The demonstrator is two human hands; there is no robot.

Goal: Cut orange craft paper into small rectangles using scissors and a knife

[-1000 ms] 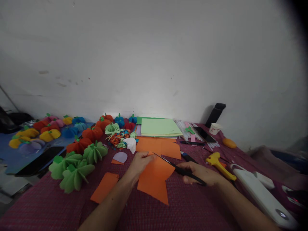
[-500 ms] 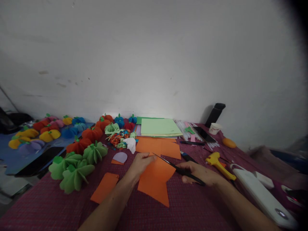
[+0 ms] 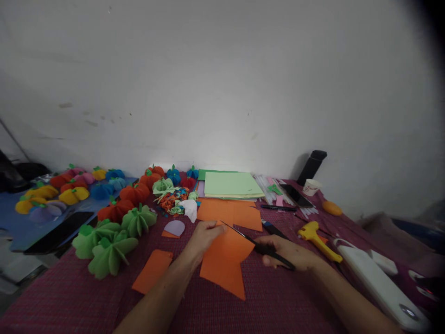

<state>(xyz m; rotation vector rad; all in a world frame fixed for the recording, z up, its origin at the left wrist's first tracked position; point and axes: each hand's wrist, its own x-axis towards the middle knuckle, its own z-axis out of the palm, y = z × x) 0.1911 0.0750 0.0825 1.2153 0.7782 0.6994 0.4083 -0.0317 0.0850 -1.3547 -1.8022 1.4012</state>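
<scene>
Between thumb and fingers, my left hand [image 3: 206, 235] grips the upper left of a sheet of orange paper [image 3: 224, 266]. A notch shows in the sheet's right side. My right hand [image 3: 282, 250] is closed round the black handles of a pair of scissors [image 3: 257, 247]. Their blades point left and lie over the sheet's upper edge, the tip close to my left thumb. Left of my left forearm lies a smaller folded orange paper piece [image 3: 153, 271]. A round lilac paper piece [image 3: 174, 228] rests beyond it.
Paper pumpkins [image 3: 135, 194] in several colours fill the left side, beside a heap of paper scraps [image 3: 173, 200]. Behind my hands are more orange sheets [image 3: 215, 212] and a light green stack [image 3: 232, 184]. To the right lie a yellow glue gun [image 3: 317, 240], a phone [image 3: 295, 195] and a white device [image 3: 378, 283].
The whole view has shifted very slightly. Both hands, the orange sheet and the scissors keep practically the same positions relative to each other.
</scene>
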